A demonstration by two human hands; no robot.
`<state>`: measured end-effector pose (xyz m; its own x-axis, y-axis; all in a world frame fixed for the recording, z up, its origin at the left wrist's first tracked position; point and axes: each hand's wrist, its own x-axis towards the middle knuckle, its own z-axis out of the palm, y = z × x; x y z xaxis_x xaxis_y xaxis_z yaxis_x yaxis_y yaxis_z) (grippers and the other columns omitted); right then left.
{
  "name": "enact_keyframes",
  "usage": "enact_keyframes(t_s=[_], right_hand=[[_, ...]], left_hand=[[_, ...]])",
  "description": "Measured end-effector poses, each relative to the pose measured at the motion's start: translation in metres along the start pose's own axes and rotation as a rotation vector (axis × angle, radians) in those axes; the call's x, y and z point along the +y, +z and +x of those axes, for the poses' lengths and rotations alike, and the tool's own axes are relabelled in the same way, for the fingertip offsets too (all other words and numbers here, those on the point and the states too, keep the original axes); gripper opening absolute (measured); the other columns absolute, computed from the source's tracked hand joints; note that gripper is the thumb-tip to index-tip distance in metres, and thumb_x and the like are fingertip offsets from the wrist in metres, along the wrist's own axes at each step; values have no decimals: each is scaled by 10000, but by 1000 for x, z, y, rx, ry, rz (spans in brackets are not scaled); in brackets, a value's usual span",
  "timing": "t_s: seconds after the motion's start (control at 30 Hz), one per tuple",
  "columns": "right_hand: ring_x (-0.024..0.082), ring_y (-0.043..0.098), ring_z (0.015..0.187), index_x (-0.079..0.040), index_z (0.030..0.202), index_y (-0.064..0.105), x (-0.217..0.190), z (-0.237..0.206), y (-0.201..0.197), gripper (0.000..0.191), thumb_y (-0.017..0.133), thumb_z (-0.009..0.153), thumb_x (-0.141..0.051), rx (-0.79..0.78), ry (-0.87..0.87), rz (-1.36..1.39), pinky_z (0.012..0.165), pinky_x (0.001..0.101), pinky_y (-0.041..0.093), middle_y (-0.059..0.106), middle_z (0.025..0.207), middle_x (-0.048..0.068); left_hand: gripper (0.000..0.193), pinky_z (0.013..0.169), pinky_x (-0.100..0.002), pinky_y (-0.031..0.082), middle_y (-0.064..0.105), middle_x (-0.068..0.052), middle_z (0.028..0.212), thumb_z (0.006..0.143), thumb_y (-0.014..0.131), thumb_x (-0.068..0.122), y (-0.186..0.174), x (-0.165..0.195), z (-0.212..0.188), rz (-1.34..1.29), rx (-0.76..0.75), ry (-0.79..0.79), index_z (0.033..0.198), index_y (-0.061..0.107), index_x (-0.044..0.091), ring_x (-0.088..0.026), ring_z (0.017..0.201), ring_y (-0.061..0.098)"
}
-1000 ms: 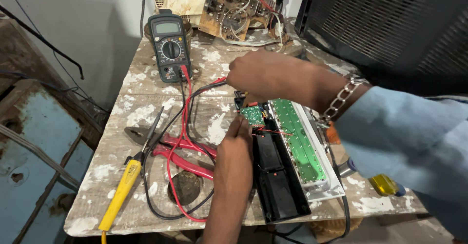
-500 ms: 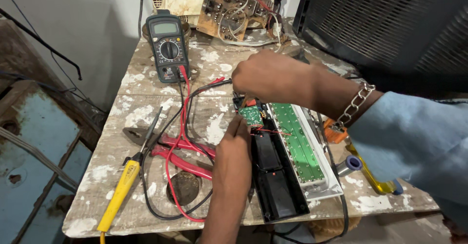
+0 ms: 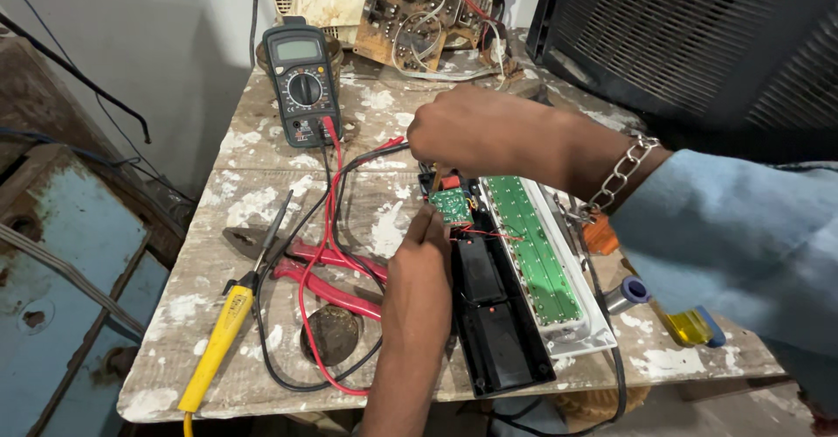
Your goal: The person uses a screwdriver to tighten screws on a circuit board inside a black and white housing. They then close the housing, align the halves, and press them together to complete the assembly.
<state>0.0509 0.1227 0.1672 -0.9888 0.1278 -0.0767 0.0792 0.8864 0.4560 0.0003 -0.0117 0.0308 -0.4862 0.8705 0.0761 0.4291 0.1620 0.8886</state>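
Green and small, the circuit board sits at the far end of the black housing — my landmark. My left hand lies along the housing's left edge, fingertips touching the board; I cannot tell whether that grip pinches anything. My right hand hovers just beyond the housing's far end, clenched on a probe tip with red and black leads trailing left. Right of the housing lies a white-framed LED panel; far left, a multimeter on the paint-flecked wooden tabletop.
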Motion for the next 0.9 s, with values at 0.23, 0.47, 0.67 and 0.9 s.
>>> enact_keyframes(t_s=[0.23,0.47,0.67,0.9], right_hand=[[364,731,838,-22,785,741,-1,2,1,100,776,741,-103,-14,36,-26,713,455,584,729,837,178],[370,732,831,-27,841,761,-5,21,10,180,788,782,-195,-67,110,-10,704,457,591,738,849,178],[371,730,854,-23,879,756,-1,27,17,198,785,797,-201,-107,161,18,714,458,594,740,864,187],[427,704,860,3,878,739,4,9,18,320,804,833,-307,-21,224,94,752,501,572,716,849,233]], left_hand=[[364,865,-501,537,644,-200,1313,1048,453,227,13,-19,5,11,35,89,1338,597,59,-434,1059,652],[327,814,-527,547,607,-180,1377,1017,460,181,13,-19,4,123,62,218,1242,640,26,-442,989,671],[319,796,-518,539,613,-166,1380,1029,445,171,16,-23,1,112,39,178,1248,633,35,-445,987,667],[449,878,-509,502,697,-240,1180,1048,403,339,8,-8,1,-208,-12,-135,1409,574,134,-454,1068,630]])
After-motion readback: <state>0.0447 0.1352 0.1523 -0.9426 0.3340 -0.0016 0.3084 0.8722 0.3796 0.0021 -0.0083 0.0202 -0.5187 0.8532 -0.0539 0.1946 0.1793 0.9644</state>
